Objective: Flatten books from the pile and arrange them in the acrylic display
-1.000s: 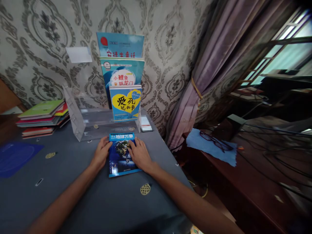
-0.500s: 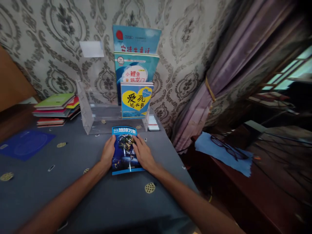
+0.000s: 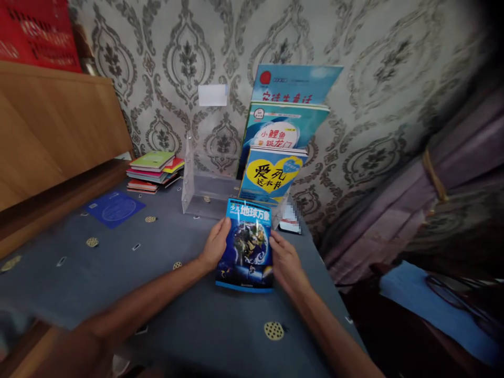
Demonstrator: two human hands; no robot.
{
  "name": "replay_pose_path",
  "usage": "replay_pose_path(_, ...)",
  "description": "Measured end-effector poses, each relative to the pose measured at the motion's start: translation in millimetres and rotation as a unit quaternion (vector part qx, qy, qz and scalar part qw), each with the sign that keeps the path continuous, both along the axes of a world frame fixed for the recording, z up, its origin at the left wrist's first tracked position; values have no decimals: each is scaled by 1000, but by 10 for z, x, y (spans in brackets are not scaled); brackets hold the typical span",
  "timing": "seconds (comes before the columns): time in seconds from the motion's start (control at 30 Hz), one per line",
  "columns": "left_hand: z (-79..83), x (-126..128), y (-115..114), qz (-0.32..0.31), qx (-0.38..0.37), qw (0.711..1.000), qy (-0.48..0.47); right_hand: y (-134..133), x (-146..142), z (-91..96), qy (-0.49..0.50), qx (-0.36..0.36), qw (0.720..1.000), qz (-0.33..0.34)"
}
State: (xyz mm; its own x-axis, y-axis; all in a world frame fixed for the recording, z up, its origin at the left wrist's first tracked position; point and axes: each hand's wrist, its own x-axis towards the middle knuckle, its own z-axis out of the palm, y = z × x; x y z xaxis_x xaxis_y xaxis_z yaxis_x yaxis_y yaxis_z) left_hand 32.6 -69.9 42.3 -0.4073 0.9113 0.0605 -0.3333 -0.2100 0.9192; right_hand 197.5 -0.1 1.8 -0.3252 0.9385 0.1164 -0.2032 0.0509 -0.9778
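Observation:
A blue book with an Earth picture on its cover (image 3: pixel 247 244) is held by its two side edges just above the grey table (image 3: pixel 157 273). My left hand (image 3: pixel 214 242) grips the left edge and my right hand (image 3: pixel 284 259) grips the right edge. Right behind it stands a clear acrylic rack (image 3: pixel 205 181) with three books upright in its tiers: a yellow-heart book (image 3: pixel 271 176) in front, a teal book (image 3: pixel 281 131) behind it, and a light blue book (image 3: pixel 295 84) at the back.
A stack of colourful books (image 3: pixel 153 170) lies at the back left, with a dark blue sheet (image 3: pixel 114 208) in front of it. A wooden panel (image 3: pixel 51 131) lines the left. A purple curtain (image 3: pixel 452 173) and a blue cloth with glasses (image 3: pixel 441 299) are on the right.
The view has swung left. Both hands have closed on the blue book's side edges and raised it off the table, closer to the rack.

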Motion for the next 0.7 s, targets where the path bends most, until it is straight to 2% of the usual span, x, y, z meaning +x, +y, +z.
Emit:
replay_pose_path(0.07,117,20,-64,-12,65,993,93,-17,44,175,23,56,998,-21)
replay_pose_path(0.13,215,22,-133,-32,113,978,174,-38,110,301,4,141,986,-88)
replay_pose_path(0.2,266,-3,-199,-63,138,958,243,-64,181,360,-34,210,964,-156)
replay_pose_path(0.27,262,-50,-264,-95,138,932,321,-98,243,357,-70,248,948,-184)
replay_pose_path(0.43,148,-160,-467,-140,70,844,513,-251,374,240,-128,268,944,-146)
replay_pose_path(0.53,115,-169,-593,-167,56,796,579,-370,449,215,-139,262,947,-122)
replay_pose_path(0.6,111,-158,-647,-184,43,780,596,-432,484,224,-152,265,945,-115)
replay_pose_path(0.7,117,-139,-677,-194,23,776,600,-482,504,240,-180,275,936,-129)
